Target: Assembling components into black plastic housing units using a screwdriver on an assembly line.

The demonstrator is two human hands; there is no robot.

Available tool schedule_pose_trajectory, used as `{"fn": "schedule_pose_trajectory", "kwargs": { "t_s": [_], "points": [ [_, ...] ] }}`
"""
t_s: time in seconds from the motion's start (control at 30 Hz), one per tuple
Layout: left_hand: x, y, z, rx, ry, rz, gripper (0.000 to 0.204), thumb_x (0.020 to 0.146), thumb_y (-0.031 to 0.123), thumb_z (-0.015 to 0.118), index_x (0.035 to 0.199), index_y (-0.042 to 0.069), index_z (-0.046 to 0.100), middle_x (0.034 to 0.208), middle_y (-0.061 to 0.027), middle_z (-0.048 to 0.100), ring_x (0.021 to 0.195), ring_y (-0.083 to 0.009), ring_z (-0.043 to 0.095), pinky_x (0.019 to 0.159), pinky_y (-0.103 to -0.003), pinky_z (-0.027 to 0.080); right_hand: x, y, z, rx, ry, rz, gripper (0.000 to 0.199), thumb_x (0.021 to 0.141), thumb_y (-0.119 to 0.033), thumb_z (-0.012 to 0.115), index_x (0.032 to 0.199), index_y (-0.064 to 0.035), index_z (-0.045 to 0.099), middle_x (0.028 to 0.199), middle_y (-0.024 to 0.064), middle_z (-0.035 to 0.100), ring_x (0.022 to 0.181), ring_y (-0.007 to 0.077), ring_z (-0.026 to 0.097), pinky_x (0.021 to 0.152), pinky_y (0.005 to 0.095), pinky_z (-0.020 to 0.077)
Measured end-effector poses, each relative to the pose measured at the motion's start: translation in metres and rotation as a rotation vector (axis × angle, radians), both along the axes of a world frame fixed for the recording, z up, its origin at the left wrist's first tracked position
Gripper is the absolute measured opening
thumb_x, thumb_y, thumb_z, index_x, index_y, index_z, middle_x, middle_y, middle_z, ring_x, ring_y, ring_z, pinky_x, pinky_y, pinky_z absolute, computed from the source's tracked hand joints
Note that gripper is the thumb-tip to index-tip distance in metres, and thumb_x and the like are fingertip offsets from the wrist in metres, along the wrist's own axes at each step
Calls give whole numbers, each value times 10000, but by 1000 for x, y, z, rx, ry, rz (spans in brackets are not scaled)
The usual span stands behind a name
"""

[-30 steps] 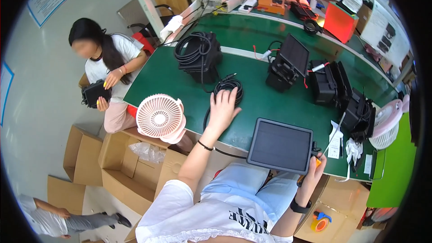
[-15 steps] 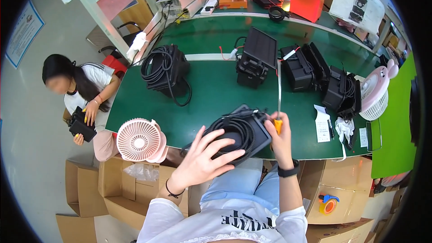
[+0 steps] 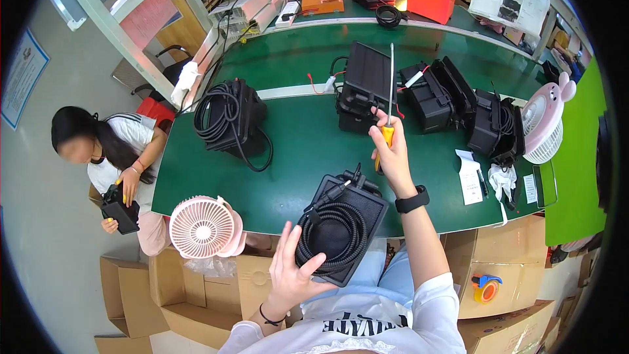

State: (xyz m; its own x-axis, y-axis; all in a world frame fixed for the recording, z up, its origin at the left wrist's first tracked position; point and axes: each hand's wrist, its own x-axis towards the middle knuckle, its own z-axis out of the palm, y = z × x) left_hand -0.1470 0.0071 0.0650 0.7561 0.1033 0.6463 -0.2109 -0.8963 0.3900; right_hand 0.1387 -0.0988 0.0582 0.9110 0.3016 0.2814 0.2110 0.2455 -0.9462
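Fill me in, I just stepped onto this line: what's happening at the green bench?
A person at the green table steadies a flat black unit, a coiled black cable on it, with the left hand. The right hand holds a yellow-handled screwdriver upright. More black units sit behind. A seated co-worker at left holds a small black box.

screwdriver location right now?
In the head view, the screwdriver is upright in the right hand, right of centre over the green table, just in front of the black unit.
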Motion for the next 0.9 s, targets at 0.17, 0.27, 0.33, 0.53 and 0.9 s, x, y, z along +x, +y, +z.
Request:
{"fn": "schedule_pose_trajectory", "kwargs": {
  "t_s": [0.17, 0.27, 0.33, 0.53, 0.9],
  "points": [
    [14, 5, -1, -87, -43, 3, 870, 509, 493, 906, 1263, 218, 572, 1441, -292, 408, 1209, -476, 546, 926, -481, 532, 0, 0, 9, 32, 65, 18, 165, 983, -141, 598, 1095, -135, 477, 1195, 27, 551, 914, 53, 537, 570, 184, 465],
    [20, 17, 6, -162, -85, 29, 942, 494, 505, 913, 1277, 141, 538, 1446, -305, 397, 1213, -482, 540, 949, -488, 525, -3, -17, 12, 14, 98, -85, 179, 982, -158, 610, 1092, -137, 471, 1035, -10, 523, 843, 43, 530, 576, 184, 464],
    [21, 27, 13, -164, -88, 117, 1053, 414, 427, 953, 1313, 131, 493, 1477, -292, 364, 1279, -473, 484, 1035, -501, 465, -5, -33, 13, -23, 95, -113, 180, 984, -185, 615, 1083, -142, 471, 978, -23, 498, 801, 36, 504, 576, 179, 453],
    [70, 44, 29, -148, -48, 348, 1031, 361, 145, 888, 1324, 206, 523, 1509, -159, 371, 1253, -406, 519, 960, -448, 523, -25, -80, 17, -102, 83, -129, 193, 960, -184, 653, 1022, -125, 480, 890, -25, 492, 644, 24, 469, 508, 184, 429],
    [161, 66, 27, 457, -51, 743, 963, 664, 318, 856, 1473, 104, 379, 1534, -230, 301, 1353, -423, 378, 1085, -568, 329, -81, -178, 13, 191, 356, 150, 231, 914, -43, 633, 948, -125, 420, 659, -37, 423, 534, 36, 423, 406, 159, 333]
  ]
}}
